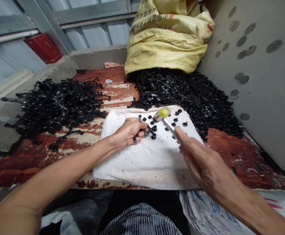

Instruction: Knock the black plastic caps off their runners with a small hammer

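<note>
My left hand (129, 132) is closed on a black plastic sprue (149, 130) with round caps, pressing it against the white cloth (144, 163). My right hand (198, 158) grips the metal handle of a small mallet (164, 113) with a yellow-green head, which hovers just above the sprue's far end. Several loose black caps (174, 122) lie scattered on the cloth around the mallet head.
A heap of black sprues (56, 104) lies to the left on the worn red board (230, 143). A larger pile of black parts (193, 94) spills from a yellow sack (169, 36) at the back right. A grey wall (262, 81) closes the right side.
</note>
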The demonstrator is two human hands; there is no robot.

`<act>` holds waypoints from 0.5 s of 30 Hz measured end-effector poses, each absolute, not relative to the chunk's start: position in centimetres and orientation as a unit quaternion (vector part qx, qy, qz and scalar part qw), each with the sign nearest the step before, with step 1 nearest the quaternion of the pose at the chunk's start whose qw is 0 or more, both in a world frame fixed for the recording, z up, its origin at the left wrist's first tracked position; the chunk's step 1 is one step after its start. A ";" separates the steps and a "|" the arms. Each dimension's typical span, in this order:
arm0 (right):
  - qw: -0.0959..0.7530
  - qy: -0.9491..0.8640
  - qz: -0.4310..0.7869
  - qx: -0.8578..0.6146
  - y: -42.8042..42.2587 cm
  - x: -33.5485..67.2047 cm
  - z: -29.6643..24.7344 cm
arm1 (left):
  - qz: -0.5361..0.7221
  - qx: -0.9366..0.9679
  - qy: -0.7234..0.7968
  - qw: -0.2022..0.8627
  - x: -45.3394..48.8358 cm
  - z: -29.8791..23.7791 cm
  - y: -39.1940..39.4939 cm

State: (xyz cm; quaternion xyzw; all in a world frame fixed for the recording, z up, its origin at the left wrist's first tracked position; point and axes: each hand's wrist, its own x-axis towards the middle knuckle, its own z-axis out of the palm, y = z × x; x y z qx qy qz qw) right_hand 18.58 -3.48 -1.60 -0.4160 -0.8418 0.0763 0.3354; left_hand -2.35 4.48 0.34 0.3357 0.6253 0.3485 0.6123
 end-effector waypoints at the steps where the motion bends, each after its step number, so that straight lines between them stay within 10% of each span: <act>1: 0.368 -0.828 0.071 -0.417 -3.7 18.5 -1.4 | 0.348 0.338 0.622 0.615 -2.4 0.3 4.5; 15: 0.318 -0.821 0.140 -0.453 -3.9 18.3 -2.9 | 0.300 0.377 0.630 0.609 -3.0 0.0 4.7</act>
